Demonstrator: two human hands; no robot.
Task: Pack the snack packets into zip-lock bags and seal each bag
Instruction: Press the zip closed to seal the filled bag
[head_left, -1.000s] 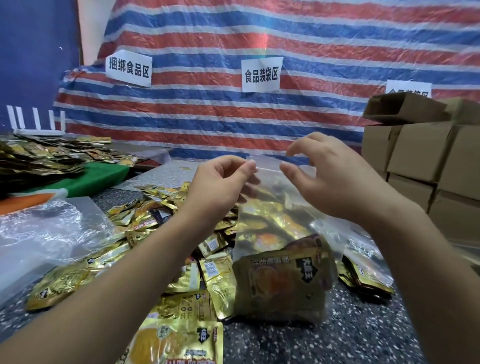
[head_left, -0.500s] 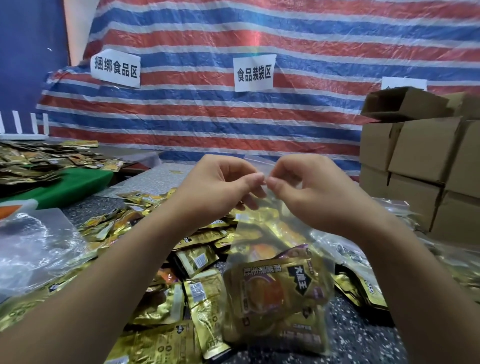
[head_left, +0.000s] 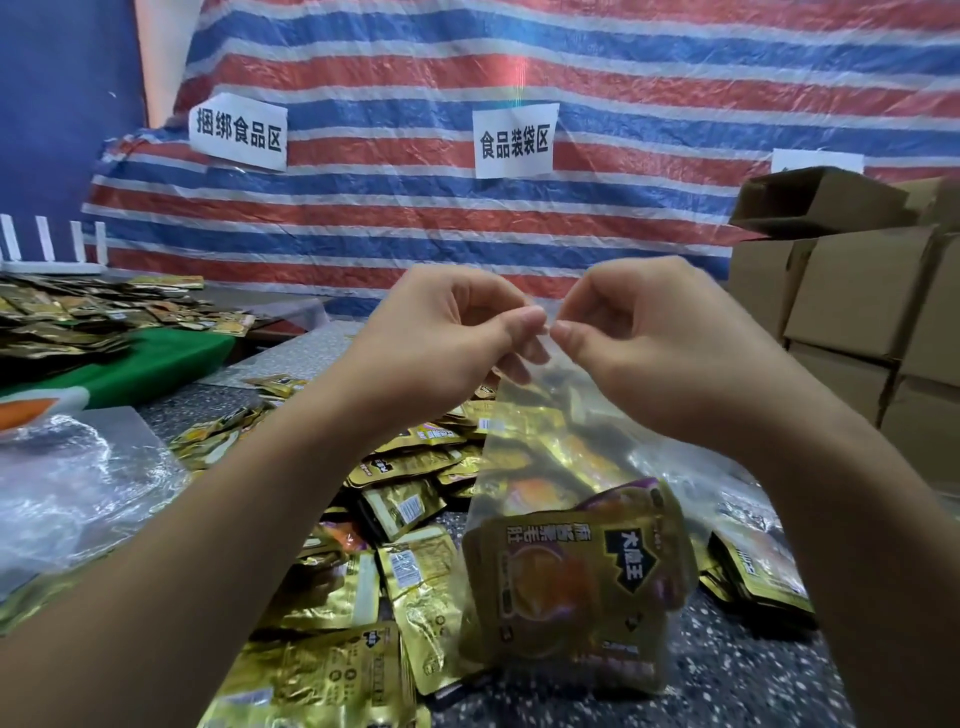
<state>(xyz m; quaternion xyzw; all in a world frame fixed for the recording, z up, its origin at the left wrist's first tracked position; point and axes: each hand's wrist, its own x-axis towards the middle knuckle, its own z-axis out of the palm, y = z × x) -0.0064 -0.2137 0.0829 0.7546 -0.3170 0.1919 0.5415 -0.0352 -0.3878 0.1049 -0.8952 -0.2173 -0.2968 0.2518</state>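
The left hand (head_left: 441, 343) and right hand (head_left: 649, 353) meet thumb to thumb, both pinching the top edge of a zip-lock bag (head_left: 545, 467) that hangs over the speckled table (head_left: 727, 675), gold snack packets (head_left: 576, 587) inside, more loose packets (head_left: 363, 597) heaped to its left.

One head-worn view looks forward and slightly down, close over a dark speckled table (head_left: 727, 670) toward the far red-white-blue striped tarpaulin (head_left: 467, 234).

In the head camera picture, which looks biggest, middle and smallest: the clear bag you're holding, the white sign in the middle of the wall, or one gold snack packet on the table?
1. Clear bag, though it is nearest the camera.
2 and 3. White sign and gold snack packet look alike; the sign hangs farther away, so no ranking.
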